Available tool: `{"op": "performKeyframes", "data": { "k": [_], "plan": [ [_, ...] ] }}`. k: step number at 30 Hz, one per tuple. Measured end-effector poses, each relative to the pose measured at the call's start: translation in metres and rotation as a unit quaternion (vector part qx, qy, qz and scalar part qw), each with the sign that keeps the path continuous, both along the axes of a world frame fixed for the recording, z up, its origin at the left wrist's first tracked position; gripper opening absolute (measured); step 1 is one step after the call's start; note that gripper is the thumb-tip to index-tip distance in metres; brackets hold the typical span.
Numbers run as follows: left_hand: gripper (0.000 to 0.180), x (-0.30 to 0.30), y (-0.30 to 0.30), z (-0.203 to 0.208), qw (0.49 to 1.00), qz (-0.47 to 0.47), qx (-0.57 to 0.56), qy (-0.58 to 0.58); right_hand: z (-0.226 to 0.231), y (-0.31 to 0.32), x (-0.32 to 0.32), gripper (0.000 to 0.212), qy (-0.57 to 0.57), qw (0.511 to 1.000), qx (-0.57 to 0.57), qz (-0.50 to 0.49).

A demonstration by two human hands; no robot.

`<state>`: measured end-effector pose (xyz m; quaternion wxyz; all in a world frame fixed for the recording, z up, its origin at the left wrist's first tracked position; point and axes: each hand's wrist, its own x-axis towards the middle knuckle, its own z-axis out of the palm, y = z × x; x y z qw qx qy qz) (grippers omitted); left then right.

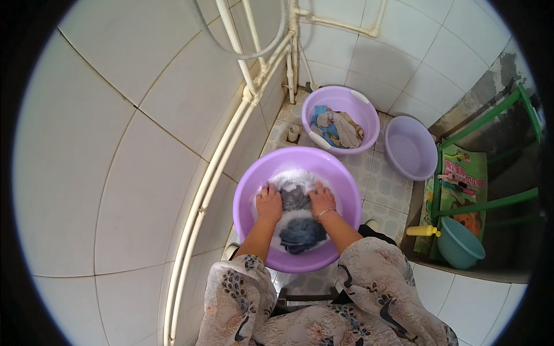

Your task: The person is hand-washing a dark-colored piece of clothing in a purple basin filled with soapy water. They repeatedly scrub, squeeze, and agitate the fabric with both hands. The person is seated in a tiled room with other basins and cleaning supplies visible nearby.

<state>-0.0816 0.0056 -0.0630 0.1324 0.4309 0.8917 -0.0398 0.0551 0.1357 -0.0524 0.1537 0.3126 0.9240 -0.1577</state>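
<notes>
A large purple basin [344,173] stands in front of me, with white suds [301,175] and wet clothes in it. My left hand [269,203] grips the left side of a grey wet cloth [295,199], fingers curled into it. On the cloth's right side, my right hand [321,199], with a bracelet at the wrist, holds it too. Both sets of fingertips are partly hidden by cloth and foam. Nearer to me in the same basin lies a dark blue wet garment [301,234], touched by neither hand.
Behind stands a second purple basin [311,134] holding blue and beige clothes [340,128]. A lilac basin [411,147] leans at its right. Cream pipes [199,213] run along the left wall. Rightward are a green rack [485,122], a yellow bottle [421,230] and a teal basin [456,245].
</notes>
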Motion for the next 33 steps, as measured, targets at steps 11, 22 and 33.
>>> {"op": "performKeyframes", "data": {
  "k": [11,22,33],
  "plan": [
    [0.052,-0.035,-0.028,-0.009,0.901,0.186,0.174,-0.351,-0.003,0.044,0.005,0.039,0.071,0.971,-0.197,-0.112],
    [0.039,-0.018,-0.045,-0.001,0.690,0.375,0.318,-0.532,0.030,0.027,-0.002,0.044,0.269,0.757,-0.471,-0.365],
    [0.058,-0.040,-0.049,-0.053,0.746,0.325,0.356,-0.458,0.025,0.055,-0.013,0.020,0.268,0.917,-0.273,-0.113]
  ]
}}
